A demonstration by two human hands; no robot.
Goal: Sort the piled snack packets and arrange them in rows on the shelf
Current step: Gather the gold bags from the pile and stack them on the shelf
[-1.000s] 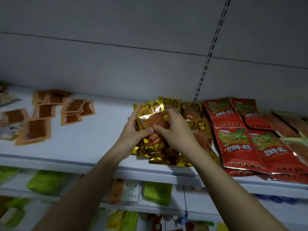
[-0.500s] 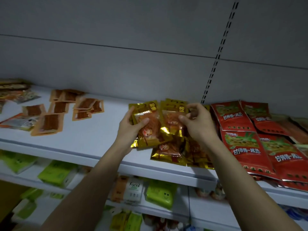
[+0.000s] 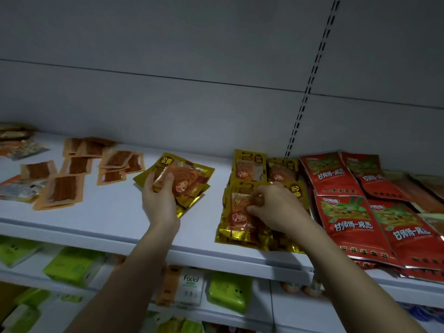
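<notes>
My left hand [image 3: 159,200] grips a small stack of gold snack packets [image 3: 189,179], held tilted over the white shelf [image 3: 108,212] left of the main gold pile. My right hand [image 3: 276,207] rests on the gold pile [image 3: 240,227] and pinches the top packet there with curled fingers. More gold packets [image 3: 249,164] lie behind that pile against the back wall. Red snack packets [image 3: 350,222] lie in overlapping rows to the right. Small orange-brown packets [image 3: 62,188] are scattered at the left of the shelf.
A grey back panel with a slotted upright [image 3: 302,111] rises behind the shelf. Mixed packets [image 3: 19,150] lie at the far left. The lower shelf holds green tissue packs [image 3: 228,290] and a white pack marked Facial [image 3: 191,288].
My left hand has carried a few gold packets leftward away from the pile. My right hand has dropped onto the front of the remaining pile. The view has shifted left.
</notes>
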